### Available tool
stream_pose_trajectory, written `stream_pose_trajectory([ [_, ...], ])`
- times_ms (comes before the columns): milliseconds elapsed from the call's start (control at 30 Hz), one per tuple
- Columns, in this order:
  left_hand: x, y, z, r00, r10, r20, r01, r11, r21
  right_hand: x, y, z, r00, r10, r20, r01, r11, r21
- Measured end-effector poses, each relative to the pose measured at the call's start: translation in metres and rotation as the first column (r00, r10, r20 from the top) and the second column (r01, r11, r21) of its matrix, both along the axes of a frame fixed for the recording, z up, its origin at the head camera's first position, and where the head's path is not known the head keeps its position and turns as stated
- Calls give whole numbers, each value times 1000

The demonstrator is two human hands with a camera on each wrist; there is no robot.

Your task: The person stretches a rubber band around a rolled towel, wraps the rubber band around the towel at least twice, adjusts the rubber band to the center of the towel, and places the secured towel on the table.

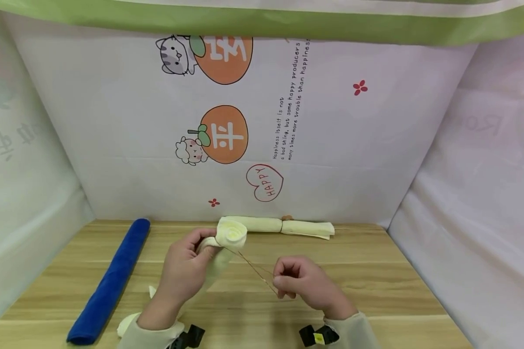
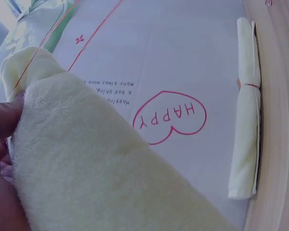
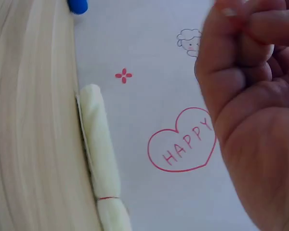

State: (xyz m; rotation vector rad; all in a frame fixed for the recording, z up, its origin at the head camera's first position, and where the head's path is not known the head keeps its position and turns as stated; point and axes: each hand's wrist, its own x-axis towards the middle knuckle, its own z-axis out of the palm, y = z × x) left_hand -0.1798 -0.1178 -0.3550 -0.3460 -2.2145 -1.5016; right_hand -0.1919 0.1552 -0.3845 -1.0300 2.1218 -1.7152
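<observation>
Gripping: the left hand had the towel pinched between thumb and fingers; the right hand was curled, thumb and forefinger clamped on the string.
String: two thin reddish strands stretched from the towel's neck to the right fingertips.
Towel: held up over the table, its coiled end upward with the spiral showing to the head camera; the long axis slanted from there down behind the left hand toward the person, the far end hidden.
Tied roll: lay along the wall's foot, long axis left to right, a thin red tie round its middle.
Blue roll: lay at left, slanting away from the person.
Wall: a red heart read "HAPPY", sideways; beside it stood "Happiness itself is not a bad thing, but some happy producers many times more trouble than happiness".
Orange discs: bore white Chinese characters, turned sideways.
</observation>
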Motion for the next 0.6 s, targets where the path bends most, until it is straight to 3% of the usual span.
stream_pose_trajectory([
  [67, 0, 1, 1, 999, -10, 38, 9, 999, 31, 0, 1, 0, 994, 98, 40, -96, 993, -63],
  [133, 1, 2, 3, 997, -26, 67, 21, 997, 79, 0, 0, -2, 972, 222, 82, -207, 965, -158],
  [233, 2, 4, 5, 993, -70, 96, 51, 982, 183, 1, -2, -3, 907, 404, 122, -350, 881, -319],
  [300, 2, 6, 6, 987, -114, 110, 85, 967, 242, 3, -5, -2, 871, 485, 72, -433, 829, -354],
  [400, 1, 9, 4, 976, -176, 131, 131, 946, 296, 13, -15, 7, 841, 540, -7, -519, 803, -292],
  [533, -1, 14, 2, 968, -203, 146, 147, 935, 324, 33, -38, 26, 816, 530, -231, -559, 825, -80],
  [567, -1, 15, 1, 968, -205, 148, 148, 934, 326, 38, -45, 30, 798, 518, -310, -551, 834, -26],
  [600, -1, 16, 0, 966, -212, 148, 155, 933, 324, 43, -50, 35, 762, 500, -412, -535, 844, 36],
])
